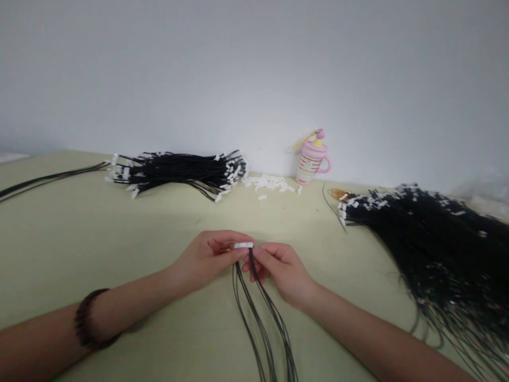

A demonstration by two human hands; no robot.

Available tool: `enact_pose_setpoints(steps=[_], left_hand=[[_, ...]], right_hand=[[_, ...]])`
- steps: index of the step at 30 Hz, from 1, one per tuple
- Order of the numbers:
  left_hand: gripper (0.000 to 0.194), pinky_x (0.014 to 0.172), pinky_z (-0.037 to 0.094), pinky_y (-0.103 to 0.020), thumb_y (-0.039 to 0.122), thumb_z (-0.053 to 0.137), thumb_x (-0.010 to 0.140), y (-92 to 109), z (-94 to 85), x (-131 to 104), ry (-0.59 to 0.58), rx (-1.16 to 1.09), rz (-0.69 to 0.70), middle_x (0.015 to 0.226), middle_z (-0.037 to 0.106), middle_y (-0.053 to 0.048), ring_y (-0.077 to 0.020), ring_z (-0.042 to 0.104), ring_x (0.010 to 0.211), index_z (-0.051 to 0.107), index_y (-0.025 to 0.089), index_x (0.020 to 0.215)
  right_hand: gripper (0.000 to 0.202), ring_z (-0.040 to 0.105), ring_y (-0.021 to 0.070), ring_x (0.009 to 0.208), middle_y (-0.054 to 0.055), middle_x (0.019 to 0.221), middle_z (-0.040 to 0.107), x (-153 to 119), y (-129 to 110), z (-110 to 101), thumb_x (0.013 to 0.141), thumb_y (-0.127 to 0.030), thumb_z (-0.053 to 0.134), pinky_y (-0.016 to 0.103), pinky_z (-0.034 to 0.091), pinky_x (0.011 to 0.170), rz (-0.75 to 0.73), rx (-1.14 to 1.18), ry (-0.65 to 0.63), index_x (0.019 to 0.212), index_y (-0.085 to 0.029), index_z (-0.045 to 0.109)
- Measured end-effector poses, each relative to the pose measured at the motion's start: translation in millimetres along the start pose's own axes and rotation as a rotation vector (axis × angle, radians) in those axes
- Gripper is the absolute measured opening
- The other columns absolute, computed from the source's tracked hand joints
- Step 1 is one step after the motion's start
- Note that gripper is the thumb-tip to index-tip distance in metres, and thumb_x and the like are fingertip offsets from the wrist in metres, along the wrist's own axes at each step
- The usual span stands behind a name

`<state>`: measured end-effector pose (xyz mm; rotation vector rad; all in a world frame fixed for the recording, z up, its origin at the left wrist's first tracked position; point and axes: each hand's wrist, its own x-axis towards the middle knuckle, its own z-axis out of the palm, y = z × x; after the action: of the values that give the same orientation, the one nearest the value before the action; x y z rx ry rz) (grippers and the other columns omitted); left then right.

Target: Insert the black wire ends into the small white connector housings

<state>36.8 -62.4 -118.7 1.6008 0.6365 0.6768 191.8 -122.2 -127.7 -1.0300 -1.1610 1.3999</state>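
Observation:
A small white plastic connector (243, 245) is held up at the middle of the view, over the table. My left hand (210, 259) pinches it between thumb and fingers from the left. Several thin black wires (260, 310) hang from the connector toward the table's near edge. My right hand (280, 268) is closed at the connector's right end, its thumb and fingers gripping the wires just there. The wire ends inside the connector are hidden.
Behind lies a bundle of black wires (175, 170) with white connectors at both ends. Loose white connectors (270, 183) are scattered beside it. A pink cup-shaped container (312, 162) stands against the wall (254, 79). A large pile of black wires (445, 249) covers the table's right side.

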Motion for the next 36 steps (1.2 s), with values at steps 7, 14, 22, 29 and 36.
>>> enact_pose_setpoints(steps=[7, 14, 22, 29, 36], left_hand=[[0.024, 0.07, 0.048, -0.024, 0.028, 0.054, 0.078, 2, 0.4, -3, -0.007, 0.133, 0.029, 0.075, 0.067, 0.0, -0.0133, 0.059, 0.07, 0.065, 0.021, 0.098], [0.027, 0.076, 0.048, -0.027, 0.026, 0.051, 0.08, 0, 1.4, -2, -0.068, 0.09, 0.053, 0.088, 0.069, -0.001, -0.0155, 0.062, 0.079, 0.064, 0.023, 0.104], [0.032, 0.077, 0.048, -0.027, 0.027, 0.045, 0.084, -1, 2.6, -7, -0.071, 0.239, 0.116, 0.094, 0.068, 0.0, -0.018, 0.059, 0.09, 0.057, 0.027, 0.114], [0.032, 0.071, 0.049, -0.026, 0.027, 0.046, 0.083, -2, 2.1, -9, -0.063, 0.263, 0.116, 0.091, 0.067, 0.0, -0.0173, 0.06, 0.082, 0.058, 0.027, 0.113], [0.029, 0.063, 0.05, -0.024, 0.031, 0.05, 0.081, -2, 2.1, -10, 0.001, 0.273, 0.065, 0.087, 0.069, -0.002, -0.0176, 0.062, 0.076, 0.063, 0.023, 0.105]], right_hand=[[0.024, 0.045, 0.0051, 0.045, 0.0, 0.053, 0.056, 2, 0, -6, 0.073, -0.034, 0.061, 0.017, 0.033, 0.045, 0.037, 0.044, 0.004, 0.066, -0.011, 0.064], [0.017, 0.045, 0.0047, 0.042, -0.001, 0.051, 0.055, 2, -3, -9, 0.071, -0.025, 0.06, 0.016, 0.03, 0.042, 0.11, 0.066, 0.0, 0.062, -0.011, 0.061], [0.013, 0.044, 0.0045, 0.042, 0.0, 0.052, 0.055, 4, -6, -9, 0.068, -0.02, 0.055, 0.016, 0.031, 0.042, 0.159, 0.057, -0.014, 0.061, -0.011, 0.06], [0.01, 0.044, 0.0042, 0.04, -0.001, 0.05, 0.054, 3, -9, -8, 0.063, -0.015, 0.051, 0.016, 0.031, 0.041, 0.208, 0.001, -0.017, 0.06, -0.011, 0.059], [0.012, 0.044, 0.0041, 0.041, -0.002, 0.048, 0.053, 4, -4, -11, 0.065, -0.013, 0.051, 0.016, 0.031, 0.043, 0.14, -0.012, -0.07, 0.059, -0.011, 0.06]])
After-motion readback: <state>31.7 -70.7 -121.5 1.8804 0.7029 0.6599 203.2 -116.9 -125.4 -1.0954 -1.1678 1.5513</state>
